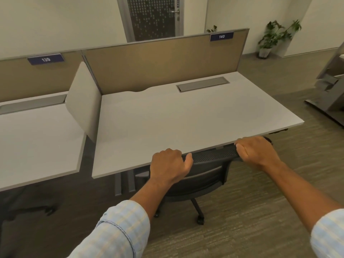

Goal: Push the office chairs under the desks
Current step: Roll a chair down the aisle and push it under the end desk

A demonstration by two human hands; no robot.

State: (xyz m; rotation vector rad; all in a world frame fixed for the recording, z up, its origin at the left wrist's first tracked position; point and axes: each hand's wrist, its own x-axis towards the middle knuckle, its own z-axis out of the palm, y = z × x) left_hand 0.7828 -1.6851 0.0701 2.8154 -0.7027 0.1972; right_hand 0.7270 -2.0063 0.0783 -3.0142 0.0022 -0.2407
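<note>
1. Our left hand (168, 167) grips the chair (204, 175) backrest's left end, fingers curled over the top.
2. The chair sits tucked at the front edge of the desk (186, 116), seat underneath.
3. Our right hand (256, 151) is wrapped around the backrest's right end, fingers closed.

An open-plan office. Pale grey rectangular desks (186, 118) stand in a row against tan fabric partition screens (163, 62) bearing dark blue numbered station plates, "139" (45, 59) and "140" (221, 36). A black mesh-backed wheeled office chair (204, 175) sits at one desk on grey-brown carpet (242, 220); a potted green plant (275, 36) stands by the wall.
</note>
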